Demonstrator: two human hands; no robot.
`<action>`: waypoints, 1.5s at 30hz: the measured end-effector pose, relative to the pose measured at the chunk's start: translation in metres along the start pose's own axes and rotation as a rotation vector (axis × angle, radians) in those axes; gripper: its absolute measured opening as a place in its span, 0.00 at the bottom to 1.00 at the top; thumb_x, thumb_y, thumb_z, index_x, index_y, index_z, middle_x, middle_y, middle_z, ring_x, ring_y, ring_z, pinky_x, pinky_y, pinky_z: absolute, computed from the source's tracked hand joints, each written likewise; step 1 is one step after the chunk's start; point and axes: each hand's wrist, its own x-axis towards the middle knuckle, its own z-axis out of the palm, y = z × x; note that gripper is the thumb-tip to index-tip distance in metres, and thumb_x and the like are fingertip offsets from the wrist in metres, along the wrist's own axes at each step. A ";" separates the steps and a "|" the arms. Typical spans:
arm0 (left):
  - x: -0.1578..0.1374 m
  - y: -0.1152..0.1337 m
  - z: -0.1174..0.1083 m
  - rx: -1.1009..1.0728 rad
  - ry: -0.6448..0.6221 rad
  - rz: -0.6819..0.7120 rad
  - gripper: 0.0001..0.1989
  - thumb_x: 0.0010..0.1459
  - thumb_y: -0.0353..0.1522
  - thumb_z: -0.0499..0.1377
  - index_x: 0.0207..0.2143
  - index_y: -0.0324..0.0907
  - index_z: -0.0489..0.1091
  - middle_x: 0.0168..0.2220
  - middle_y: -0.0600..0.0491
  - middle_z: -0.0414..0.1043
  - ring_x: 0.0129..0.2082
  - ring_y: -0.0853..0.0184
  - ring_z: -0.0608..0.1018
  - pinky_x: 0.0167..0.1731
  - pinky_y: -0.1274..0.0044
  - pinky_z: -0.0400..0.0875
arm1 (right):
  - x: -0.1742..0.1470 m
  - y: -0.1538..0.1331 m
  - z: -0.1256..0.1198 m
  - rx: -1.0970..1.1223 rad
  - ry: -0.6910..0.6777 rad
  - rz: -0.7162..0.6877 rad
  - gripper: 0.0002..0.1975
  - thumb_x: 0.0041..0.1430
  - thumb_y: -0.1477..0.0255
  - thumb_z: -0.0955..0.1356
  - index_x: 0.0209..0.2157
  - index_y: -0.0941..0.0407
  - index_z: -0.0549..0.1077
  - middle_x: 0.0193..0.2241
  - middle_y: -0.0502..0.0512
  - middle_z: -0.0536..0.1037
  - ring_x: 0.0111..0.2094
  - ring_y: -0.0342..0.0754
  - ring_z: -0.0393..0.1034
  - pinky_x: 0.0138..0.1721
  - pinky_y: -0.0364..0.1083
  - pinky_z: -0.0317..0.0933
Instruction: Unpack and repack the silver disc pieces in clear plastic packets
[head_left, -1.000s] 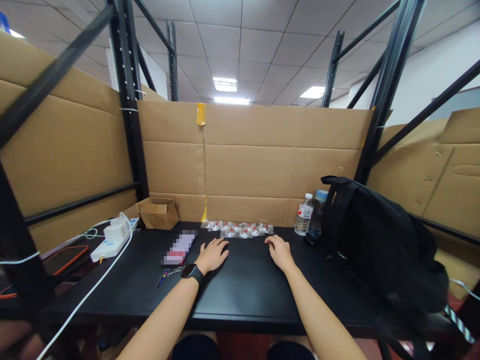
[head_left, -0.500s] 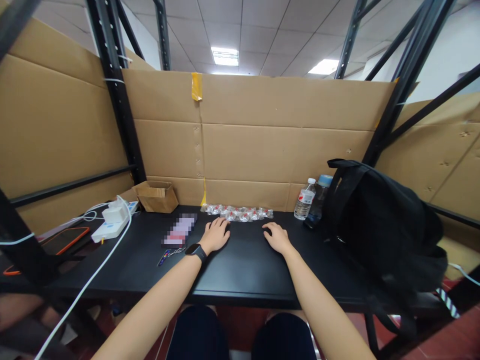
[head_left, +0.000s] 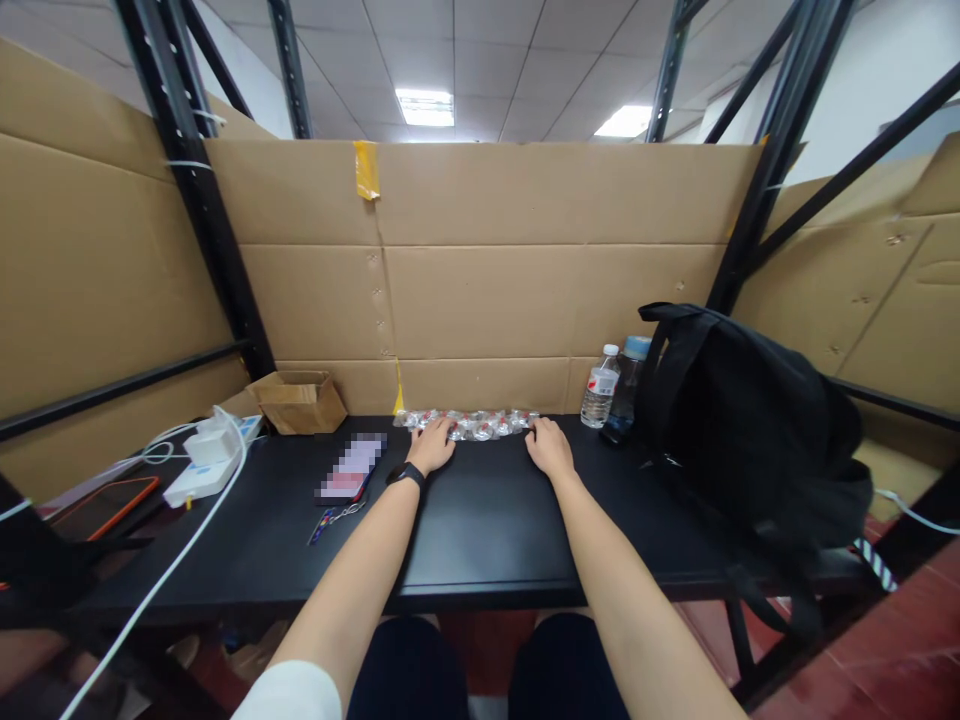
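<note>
A row of small clear-wrapped packets with red marks (head_left: 481, 427) lies along the back of the black table, near the cardboard wall. My left hand (head_left: 432, 446), with a dark watch on the wrist, reaches the left part of this row. Its fingers are stretched forward and the thumb stands apart; the fingertips overlap the packets, and whether they press on them I cannot tell. At the row's right end is my right hand (head_left: 551, 450), palm down, fingers loosely extended and holding nothing visible. Its fingertips are beside the last packet.
Left of my arms lie a phone (head_left: 352, 467) and a keychain (head_left: 330, 518). Farther left are an open cardboard box (head_left: 304, 405) and a white power strip (head_left: 201, 478) with a cable. On the right stand a clear water bottle (head_left: 600, 388), a blue-capped bottle (head_left: 628, 385) and a black backpack (head_left: 750, 440).
Both hands have moved forward over the table, up to the row of packets. The camera view has shifted slightly to the right. The packets look unmoved.
</note>
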 end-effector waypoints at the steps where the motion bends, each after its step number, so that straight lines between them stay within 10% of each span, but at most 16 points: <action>1: 0.002 -0.003 0.001 -0.010 -0.005 0.002 0.24 0.64 0.31 0.53 0.62 0.48 0.64 0.65 0.45 0.66 0.65 0.55 0.67 0.60 0.58 0.59 | 0.003 0.003 0.003 0.036 0.026 0.000 0.11 0.63 0.76 0.62 0.42 0.56 0.75 0.42 0.63 0.77 0.47 0.56 0.68 0.50 0.50 0.59; 10: -0.004 -0.024 -0.012 -0.035 0.046 -0.077 0.18 0.72 0.38 0.46 0.55 0.47 0.72 0.47 0.42 0.80 0.51 0.52 0.79 0.56 0.60 0.61 | 0.020 0.044 0.014 0.529 0.196 0.205 0.10 0.52 0.70 0.65 0.35 0.57 0.76 0.37 0.58 0.76 0.28 0.48 0.68 0.40 0.50 0.67; 20: -0.008 -0.023 -0.025 -0.217 -0.031 -0.001 0.18 0.65 0.45 0.58 0.49 0.44 0.77 0.36 0.49 0.82 0.38 0.60 0.83 0.41 0.76 0.71 | 0.011 0.004 0.013 0.666 0.004 0.015 0.08 0.53 0.70 0.67 0.33 0.56 0.78 0.35 0.55 0.77 0.28 0.46 0.68 0.37 0.48 0.66; 30: -0.014 0.007 -0.023 -0.152 -0.183 0.055 0.27 0.49 0.47 0.69 0.50 0.50 0.77 0.47 0.50 0.80 0.51 0.52 0.78 0.51 0.67 0.67 | -0.014 -0.063 -0.001 0.263 -0.202 -0.448 0.42 0.50 0.86 0.64 0.65 0.43 0.66 0.64 0.56 0.65 0.63 0.57 0.56 0.61 0.58 0.54; 37: -0.016 0.010 -0.024 -0.134 -0.209 0.051 0.22 0.52 0.42 0.67 0.52 0.55 0.77 0.50 0.51 0.79 0.53 0.51 0.77 0.52 0.66 0.67 | -0.013 -0.069 -0.010 0.297 -0.206 -0.412 0.11 0.66 0.69 0.67 0.40 0.47 0.83 0.56 0.54 0.74 0.59 0.58 0.60 0.59 0.61 0.50; 45: -0.012 0.011 -0.007 -0.136 -0.118 -0.085 0.18 0.63 0.46 0.56 0.48 0.50 0.78 0.55 0.45 0.74 0.57 0.45 0.70 0.55 0.56 0.62 | -0.011 -0.038 -0.002 0.245 -0.347 -0.276 0.04 0.58 0.64 0.75 0.34 0.48 0.85 0.51 0.57 0.75 0.54 0.59 0.63 0.53 0.58 0.54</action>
